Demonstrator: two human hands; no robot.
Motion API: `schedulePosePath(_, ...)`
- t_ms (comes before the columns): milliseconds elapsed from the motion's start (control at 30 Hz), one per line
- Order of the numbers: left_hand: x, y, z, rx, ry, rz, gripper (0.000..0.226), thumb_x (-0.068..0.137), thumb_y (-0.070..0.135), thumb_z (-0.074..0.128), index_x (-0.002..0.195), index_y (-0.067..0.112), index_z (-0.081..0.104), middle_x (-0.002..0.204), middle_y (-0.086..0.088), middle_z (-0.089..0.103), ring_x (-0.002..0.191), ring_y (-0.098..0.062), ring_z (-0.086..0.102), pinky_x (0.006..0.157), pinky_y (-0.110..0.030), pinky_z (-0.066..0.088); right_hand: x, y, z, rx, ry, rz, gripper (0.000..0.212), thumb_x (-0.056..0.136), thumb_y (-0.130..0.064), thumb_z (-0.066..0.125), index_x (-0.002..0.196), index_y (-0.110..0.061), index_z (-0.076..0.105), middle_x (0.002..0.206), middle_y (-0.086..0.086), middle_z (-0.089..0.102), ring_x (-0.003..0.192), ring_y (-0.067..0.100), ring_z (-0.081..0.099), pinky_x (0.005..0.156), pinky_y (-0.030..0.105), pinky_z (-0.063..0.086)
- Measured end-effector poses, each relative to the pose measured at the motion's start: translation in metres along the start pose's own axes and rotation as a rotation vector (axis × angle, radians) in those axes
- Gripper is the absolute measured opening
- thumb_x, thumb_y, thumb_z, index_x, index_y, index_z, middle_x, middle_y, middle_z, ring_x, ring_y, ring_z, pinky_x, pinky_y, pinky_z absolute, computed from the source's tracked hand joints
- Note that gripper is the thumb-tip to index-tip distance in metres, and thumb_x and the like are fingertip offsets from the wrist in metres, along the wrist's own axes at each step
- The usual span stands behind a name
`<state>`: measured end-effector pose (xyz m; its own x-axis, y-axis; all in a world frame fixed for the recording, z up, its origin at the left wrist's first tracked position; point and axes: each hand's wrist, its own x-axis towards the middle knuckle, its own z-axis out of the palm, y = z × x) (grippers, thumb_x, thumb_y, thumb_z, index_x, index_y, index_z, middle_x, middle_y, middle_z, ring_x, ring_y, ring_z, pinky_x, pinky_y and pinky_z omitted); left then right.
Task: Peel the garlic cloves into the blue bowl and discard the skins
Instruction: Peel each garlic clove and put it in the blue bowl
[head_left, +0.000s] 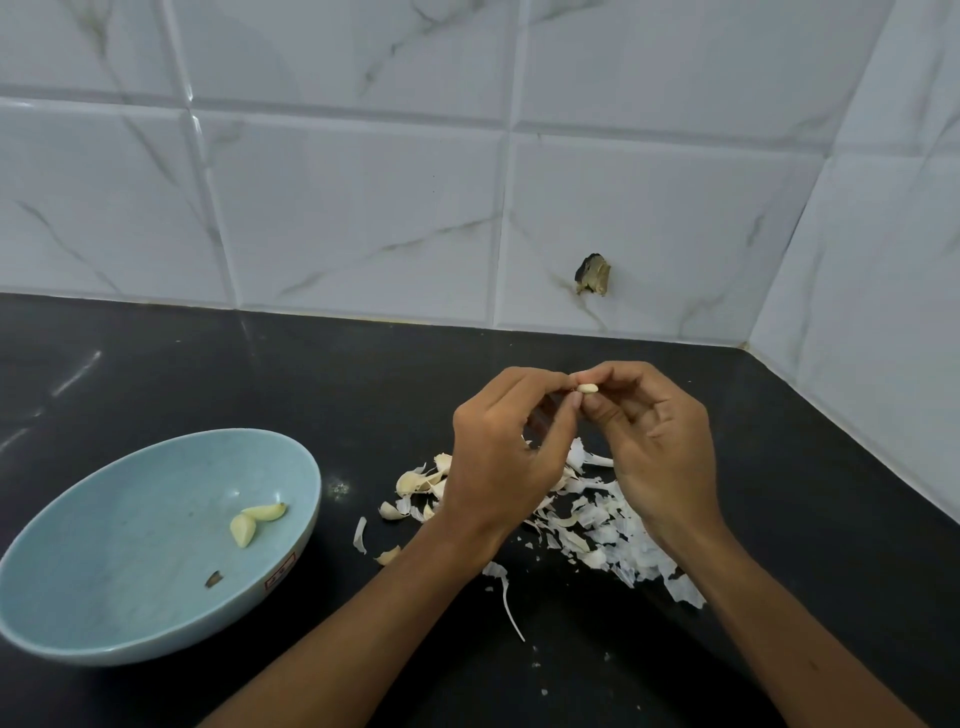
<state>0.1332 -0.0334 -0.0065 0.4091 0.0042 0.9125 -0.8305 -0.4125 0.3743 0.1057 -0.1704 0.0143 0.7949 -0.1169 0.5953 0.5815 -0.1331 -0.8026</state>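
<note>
Two peeled cloves (257, 521) lie together inside the blue bowl (104, 519)

pale blue bowl (104, 519), black counter (363, 374), marbled white tiles (353, 218)

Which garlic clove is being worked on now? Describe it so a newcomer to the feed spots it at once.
On the black counter, right of the blue bowl, lies a heap of white skins. Above it the left hand and right hand meet, pinching a small pale clove. Unlike the two peeled cloves lying in the bowl, it is held off the counter.
</note>
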Motion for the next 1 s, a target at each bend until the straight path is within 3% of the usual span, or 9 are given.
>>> schedulePosePath(333, 0.000, -0.002, -0.002, 0.027, -0.008, 0.073, 0.008, 0.090, 0.006, 0.075, 0.096, 0.001, 0.077, 0.091, -0.007, 0.074, 0.075, -0.010, 0.066, 0.067, -0.016, 0.055, 0.001, 0.003, -0.002, -0.119, 0.000, -0.130, 0.015, 0.088, -0.005, 0.070, 0.098, -0.017, 0.071, 0.094, -0.007, 0.075, 0.092, 0.009, 0.072, 0.082, 0.017, 0.056)
schedulePosePath(533, 0.000, -0.004, -0.003, 0.083, -0.020, 0.130, 0.004, 0.090, 0.004, 0.074, 0.092, 0.002, 0.077, 0.086, -0.007, 0.072, 0.068, -0.012, 0.065, 0.062, -0.022, 0.054, 0.000, 0.007, -0.003, -0.247, 0.014, -0.212, 0.017, 0.089, 0.001, 0.071, 0.097, -0.014, 0.072, 0.091, -0.008, 0.074, 0.088, 0.006, 0.072, 0.079, 0.014, 0.054)
schedulePosePath(667, 0.000, -0.007, -0.003, 0.099, -0.045, 0.141, 0.007, 0.092, 0.008, 0.072, 0.091, 0.003, 0.077, 0.083, -0.006, 0.071, 0.065, -0.014, 0.064, 0.059, -0.028, 0.054, 0.000, 0.010, -0.005, -0.295, 0.008, -0.227, 0.013, 0.089, 0.003, 0.071, 0.096, -0.008, 0.074, 0.089, -0.004, 0.075, 0.085, 0.005, 0.072, 0.077, 0.013, 0.055)
schedulePosePath(1000, 0.000, -0.011, -0.003, 0.153, -0.050, 0.171, 0.012, 0.090, 0.010, 0.071, 0.082, 0.003, 0.077, 0.077, -0.005, 0.068, 0.060, -0.013, 0.061, 0.054, -0.025, 0.052, -0.001, 0.010, -0.005, -0.344, -0.006, -0.243, 0.017, 0.086, 0.008, 0.071, 0.093, -0.007, 0.075, 0.085, -0.008, 0.074, 0.081, 0.001, 0.072, 0.073, 0.010, 0.053)
